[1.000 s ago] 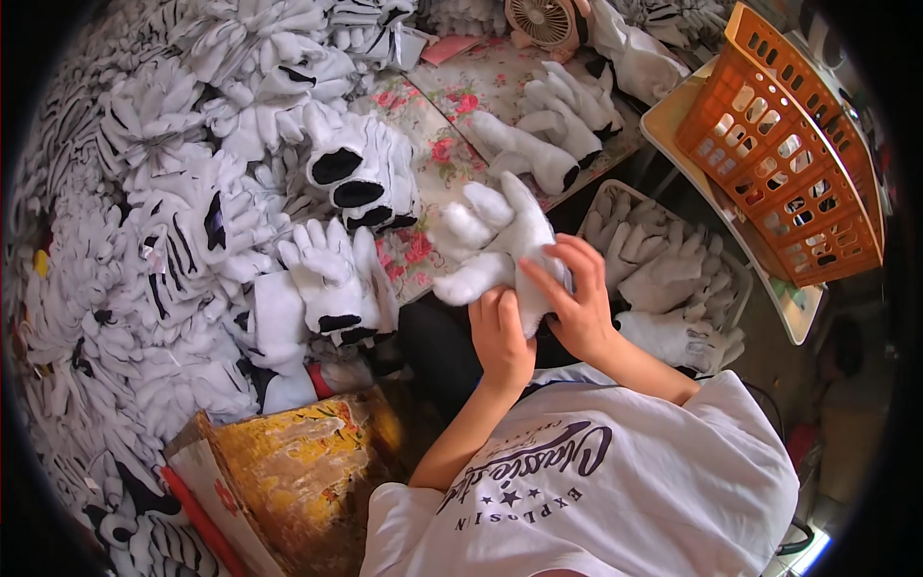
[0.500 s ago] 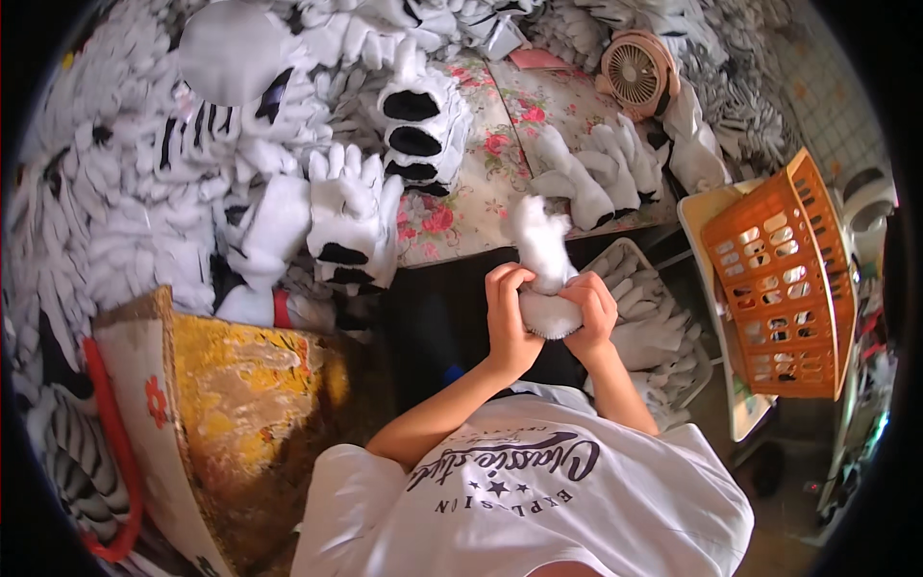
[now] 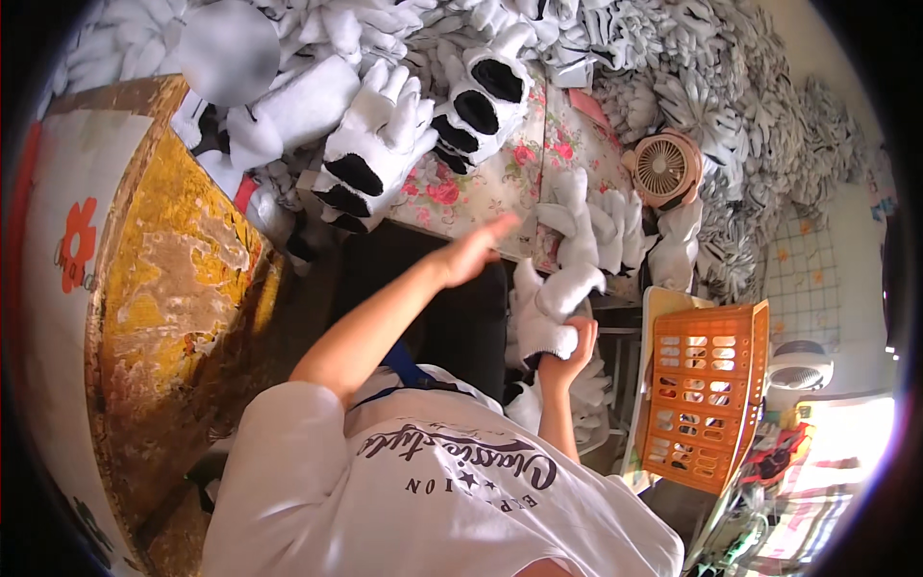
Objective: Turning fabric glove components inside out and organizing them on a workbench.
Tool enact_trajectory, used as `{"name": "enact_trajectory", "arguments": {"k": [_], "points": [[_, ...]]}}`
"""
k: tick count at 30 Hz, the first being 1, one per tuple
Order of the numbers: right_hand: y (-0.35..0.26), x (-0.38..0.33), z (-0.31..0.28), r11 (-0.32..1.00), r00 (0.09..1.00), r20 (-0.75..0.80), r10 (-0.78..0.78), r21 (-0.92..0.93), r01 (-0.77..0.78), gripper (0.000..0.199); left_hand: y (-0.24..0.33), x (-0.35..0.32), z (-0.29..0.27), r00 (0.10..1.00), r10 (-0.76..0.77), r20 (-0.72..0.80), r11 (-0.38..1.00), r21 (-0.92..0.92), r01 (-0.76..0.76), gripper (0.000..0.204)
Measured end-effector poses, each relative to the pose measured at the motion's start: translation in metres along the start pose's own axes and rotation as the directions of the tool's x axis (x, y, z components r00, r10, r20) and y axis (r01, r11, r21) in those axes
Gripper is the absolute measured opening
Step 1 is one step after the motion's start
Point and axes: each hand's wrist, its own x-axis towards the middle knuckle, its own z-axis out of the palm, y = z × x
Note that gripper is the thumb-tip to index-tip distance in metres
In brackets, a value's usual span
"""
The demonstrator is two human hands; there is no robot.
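At far left stands a worn yellow-and-brown panel [image 3: 183,279]. Right of it, white plush gloves with black ends [image 3: 389,135] lie stacked at the flower-patterned counter [image 3: 490,197]. The left hand [image 3: 476,252] reaches toward the counter's near edge, its grip open and empty, slightly blurred. Further right, the right hand [image 3: 574,346] has its grip closed around the cuff of a white plush glove [image 3: 548,313], held just before the counter. A pink fan [image 3: 665,168] and an orange basket [image 3: 711,321] stand beyond.

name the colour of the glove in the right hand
The glove in the right hand is white, seen best in the head view.
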Motion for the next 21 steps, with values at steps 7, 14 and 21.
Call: {"name": "enact_trajectory", "arguments": {"k": [7, 14, 21], "points": [[0.007, -0.02, -0.006, 1.0, 0.997, 0.078, 0.001, 0.014, -0.002, 0.022, 0.034, 0.089, -0.044, 0.761, 0.286, -0.582, 0.942, 0.024, -0.336, 0.088], [0.018, -0.031, -0.008, 0.999, 0.989, 0.141, 0.047, -0.021, -0.045, 0.024, 0.054, 0.123, 0.005, 0.634, 0.37, -0.679, 0.912, 0.397, -0.107, 0.098], [0.024, -0.03, -0.008, 0.999, 0.983, 0.174, 0.054, -0.01, -0.053, 0.029, 0.068, 0.127, 0.022, 0.636, 0.317, -0.703, 0.937, 0.334, -0.099, 0.1]]}}
